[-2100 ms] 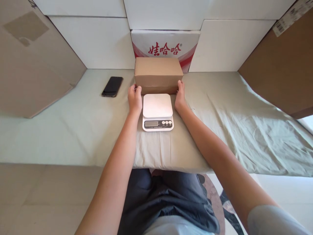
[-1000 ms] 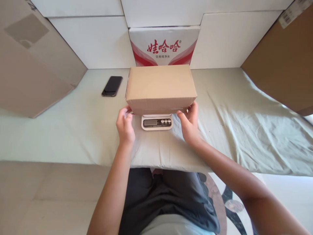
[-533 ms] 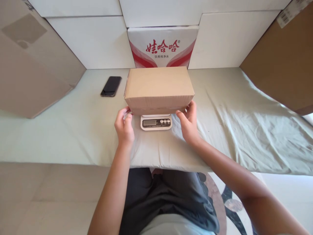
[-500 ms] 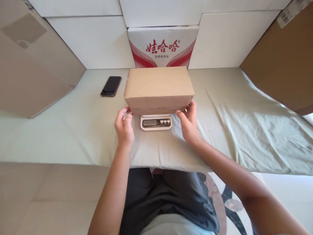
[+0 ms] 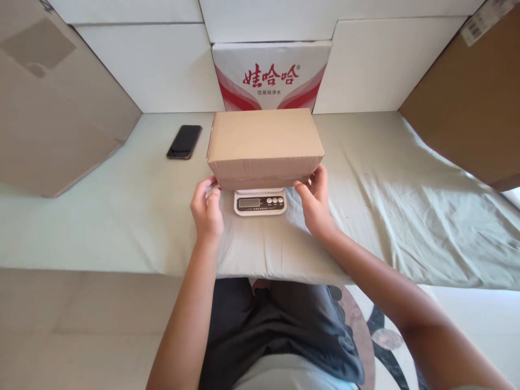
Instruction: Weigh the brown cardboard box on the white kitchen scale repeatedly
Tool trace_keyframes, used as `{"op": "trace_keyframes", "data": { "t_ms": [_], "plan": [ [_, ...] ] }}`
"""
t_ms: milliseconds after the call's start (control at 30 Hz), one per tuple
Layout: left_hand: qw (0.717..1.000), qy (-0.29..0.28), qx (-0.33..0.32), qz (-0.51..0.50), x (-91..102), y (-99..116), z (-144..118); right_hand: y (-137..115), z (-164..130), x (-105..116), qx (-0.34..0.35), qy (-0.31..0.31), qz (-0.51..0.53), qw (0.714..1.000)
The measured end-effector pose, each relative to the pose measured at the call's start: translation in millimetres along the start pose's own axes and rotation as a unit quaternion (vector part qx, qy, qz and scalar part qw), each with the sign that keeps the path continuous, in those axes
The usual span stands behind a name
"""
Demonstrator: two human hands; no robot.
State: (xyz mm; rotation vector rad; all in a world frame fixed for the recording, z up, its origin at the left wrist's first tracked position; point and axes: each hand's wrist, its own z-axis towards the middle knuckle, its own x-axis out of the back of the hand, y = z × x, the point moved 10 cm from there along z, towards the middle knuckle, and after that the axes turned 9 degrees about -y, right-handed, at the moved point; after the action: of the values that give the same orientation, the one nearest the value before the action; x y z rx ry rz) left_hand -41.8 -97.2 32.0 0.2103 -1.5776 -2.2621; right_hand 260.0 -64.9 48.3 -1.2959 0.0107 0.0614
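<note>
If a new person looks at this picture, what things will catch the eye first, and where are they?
In the middle, a plain brown cardboard box sits over a small white digital scale, hiding its platform. The left hand and the right hand are at the box's lower front corners. Behind stands a white carton with red Chinese lettering, and a black phone lies on the green cloth to the left.

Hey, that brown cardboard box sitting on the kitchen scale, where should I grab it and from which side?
Grip the cardboard box at its two short ends, low down, one hand from each side. It is wider than the scale beneath, so both ends overhang with room for fingers. The left hand and right hand are already at its lower front corners. A one-handed grip from above looks unlikely: the top is broad and flat.
</note>
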Motion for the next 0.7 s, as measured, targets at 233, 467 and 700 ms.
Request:
{"op": "trace_keyframes", "data": {
  "t_ms": [233,467,700],
  "plan": [
    [1.000,-0.001,0.001,-0.002,-1.1,1.2,-1.1,1.9,1.6,2.4,0.004,0.002,-0.007,1.000],
    [1.000,0.003,0.005,-0.008,-1.2,1.8,-1.1,3.6,1.8,2.0,0.009,-0.004,-0.012,1.000],
    [0.997,0.032,0.024,-0.061,3.4,-1.3,1.9,6.1,8.0,17.4,0.020,0.025,-0.007,0.999]
  ]
}}
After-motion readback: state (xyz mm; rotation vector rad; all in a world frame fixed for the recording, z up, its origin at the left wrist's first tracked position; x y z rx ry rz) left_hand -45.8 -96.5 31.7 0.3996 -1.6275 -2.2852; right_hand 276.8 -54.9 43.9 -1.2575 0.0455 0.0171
